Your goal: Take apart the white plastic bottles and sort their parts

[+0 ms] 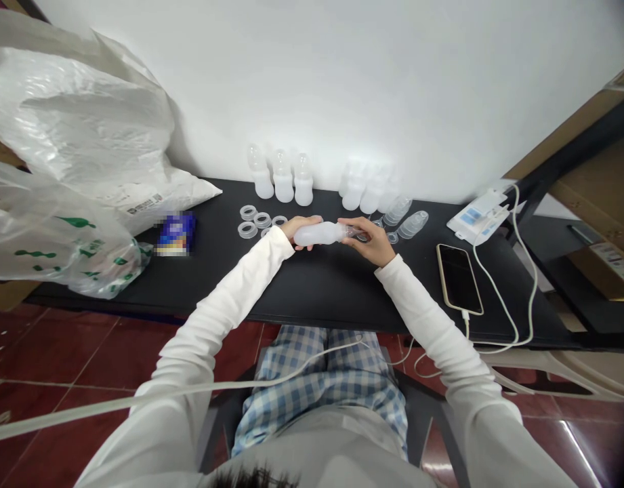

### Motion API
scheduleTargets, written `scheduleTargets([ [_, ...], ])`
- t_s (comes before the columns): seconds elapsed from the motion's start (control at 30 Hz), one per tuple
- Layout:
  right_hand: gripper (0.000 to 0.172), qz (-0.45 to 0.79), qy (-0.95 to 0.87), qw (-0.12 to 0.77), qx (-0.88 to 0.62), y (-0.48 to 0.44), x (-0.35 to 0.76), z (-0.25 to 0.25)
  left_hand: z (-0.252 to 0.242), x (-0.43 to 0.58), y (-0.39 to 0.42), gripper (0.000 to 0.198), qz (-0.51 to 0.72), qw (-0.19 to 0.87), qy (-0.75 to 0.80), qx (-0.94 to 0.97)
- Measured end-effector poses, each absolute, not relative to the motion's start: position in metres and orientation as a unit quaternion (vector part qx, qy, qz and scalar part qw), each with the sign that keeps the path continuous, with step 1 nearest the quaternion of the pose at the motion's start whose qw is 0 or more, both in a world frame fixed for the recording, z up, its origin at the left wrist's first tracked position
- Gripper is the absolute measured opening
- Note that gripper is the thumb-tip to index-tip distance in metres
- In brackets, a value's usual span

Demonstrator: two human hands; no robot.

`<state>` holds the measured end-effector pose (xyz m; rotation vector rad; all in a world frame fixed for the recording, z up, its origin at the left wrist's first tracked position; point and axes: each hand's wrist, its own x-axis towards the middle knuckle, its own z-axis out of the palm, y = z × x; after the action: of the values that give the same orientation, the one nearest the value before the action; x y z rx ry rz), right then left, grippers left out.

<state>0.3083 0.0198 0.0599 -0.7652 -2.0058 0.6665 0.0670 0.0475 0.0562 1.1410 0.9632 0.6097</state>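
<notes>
I hold a milky translucent bottle (319, 234) on its side over the black table (312, 291). My left hand (300, 228) is wrapped round the bottle's base end. My right hand (371, 240) is closed on its clear cap end, fingers curled round it. Several white rings (255, 221) lie just left of my left hand. Three capped bottles (284, 177) stand upright at the wall behind, with more uncapped bottles (365, 193) to their right. Stacked clear caps (410, 224) lie just right of my right hand.
Large plastic bags (72, 169) fill the table's left end, with a small blue packet (175, 232) beside them. A phone (459, 278) on a white cable lies at the right, near a white power strip (478, 215). A shelf frame (580, 203) stands at far right.
</notes>
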Motion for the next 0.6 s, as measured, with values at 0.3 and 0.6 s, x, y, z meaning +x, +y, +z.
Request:
scheduleTargets([
  [0.3, 0.056, 0.034, -0.781, 0.364, -0.506, 0.029, 0.310, 0.051, 0.055, 0.084, 0.032, 0.061, 0.362, 0.394, 0.408, 0.740],
  [0.6, 0.046, -0.159, -0.797, 0.332, -0.478, 0.019, 0.309, 0.058, 0.056, 0.083, 0.029, 0.054, 0.394, 0.339, 0.403, 0.753],
])
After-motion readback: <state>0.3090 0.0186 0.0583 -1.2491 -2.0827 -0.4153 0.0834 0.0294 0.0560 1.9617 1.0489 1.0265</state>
